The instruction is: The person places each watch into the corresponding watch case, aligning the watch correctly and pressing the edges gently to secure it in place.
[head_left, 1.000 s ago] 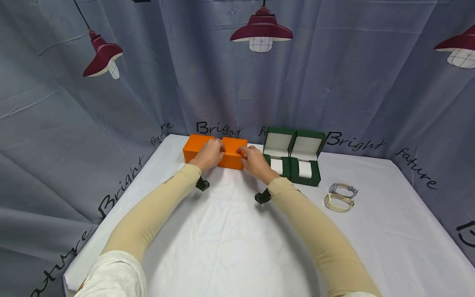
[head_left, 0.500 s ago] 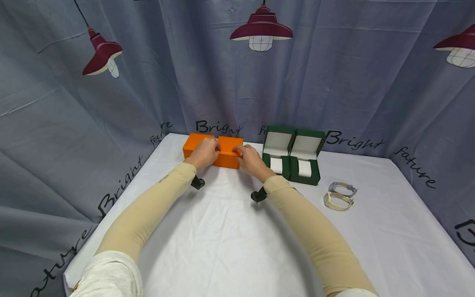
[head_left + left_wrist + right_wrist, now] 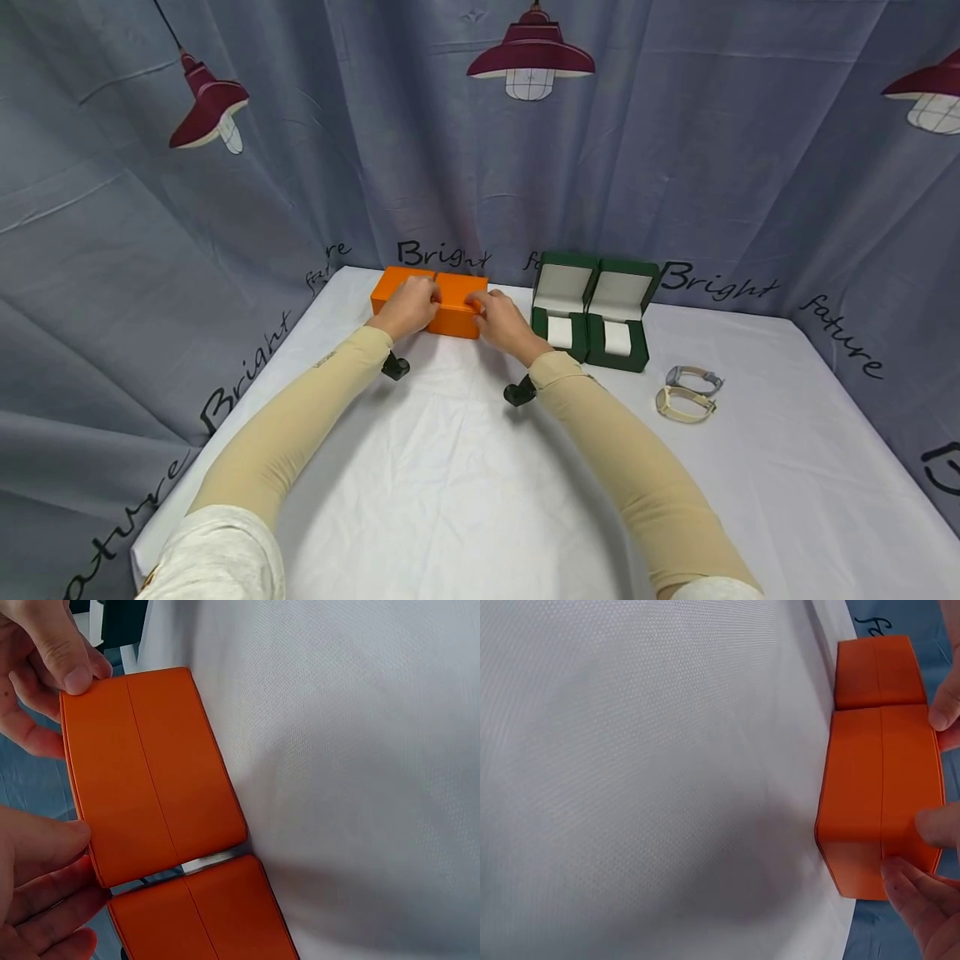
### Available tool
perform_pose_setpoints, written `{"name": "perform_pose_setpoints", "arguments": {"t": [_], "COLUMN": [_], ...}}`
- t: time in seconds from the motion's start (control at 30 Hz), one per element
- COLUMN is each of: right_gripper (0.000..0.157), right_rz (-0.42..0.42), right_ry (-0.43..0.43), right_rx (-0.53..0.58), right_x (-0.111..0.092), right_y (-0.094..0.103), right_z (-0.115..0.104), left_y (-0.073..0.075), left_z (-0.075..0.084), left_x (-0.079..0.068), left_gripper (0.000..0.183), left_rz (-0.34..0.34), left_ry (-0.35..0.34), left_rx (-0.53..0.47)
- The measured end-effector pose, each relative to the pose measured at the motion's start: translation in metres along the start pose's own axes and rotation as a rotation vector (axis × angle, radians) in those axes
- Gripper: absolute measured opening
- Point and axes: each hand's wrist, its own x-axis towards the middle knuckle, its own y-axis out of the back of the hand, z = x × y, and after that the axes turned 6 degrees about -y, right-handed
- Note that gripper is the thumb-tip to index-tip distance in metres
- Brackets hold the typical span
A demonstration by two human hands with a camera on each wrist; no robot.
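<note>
Two orange boxes with closed lids stand side by side at the back left of the table. My left hand [image 3: 408,308] holds the near left corner of the right-hand orange box [image 3: 459,323], its thumb on the upper front edge. At the opposite end my right hand [image 3: 508,323] grips the same box, thumb on one face and fingers against the side, as the right wrist view shows. Close beside it is the left-hand orange box [image 3: 386,287], partly behind my left hand. A narrow gap between the boxes [image 3: 150,772] shows in the left wrist view.
Right of my hands stand two open green watch boxes [image 3: 558,287] [image 3: 633,354] with white cushions. Farther right lie a grey watch [image 3: 674,377] and a beige watch [image 3: 664,402]. A grey curtain [image 3: 720,167] hangs behind the white-covered table [image 3: 450,467].
Both hands have moved left with the right-hand orange box, which has slid closer to the other orange box. The green boxes and watches have stayed in place.
</note>
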Motion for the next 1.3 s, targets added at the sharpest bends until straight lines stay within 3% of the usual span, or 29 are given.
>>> {"name": "perform_pose_setpoints", "arguments": {"t": [0.4,0.8,1.3], "right_gripper": [0.033,0.045,0.055], "right_rz": [0.000,-0.014,-0.061], "right_ry": [-0.011,0.037,0.047], "right_rx": [0.011,-0.006,-0.013], "right_x": [0.002,-0.004,-0.034], "right_y": [0.005,0.008,0.030], "right_z": [-0.002,0.004,0.012], "left_y": [0.006,-0.002,-0.012], "left_z": [0.004,0.011,0.035], "left_x": [0.002,0.003,0.004], "left_gripper": [0.015,0.018,0.019], "left_rz": [0.002,0.019,0.025], "left_ry": [-0.003,-0.001,-0.098], "left_rx": [0.008,-0.004,-0.040]}}
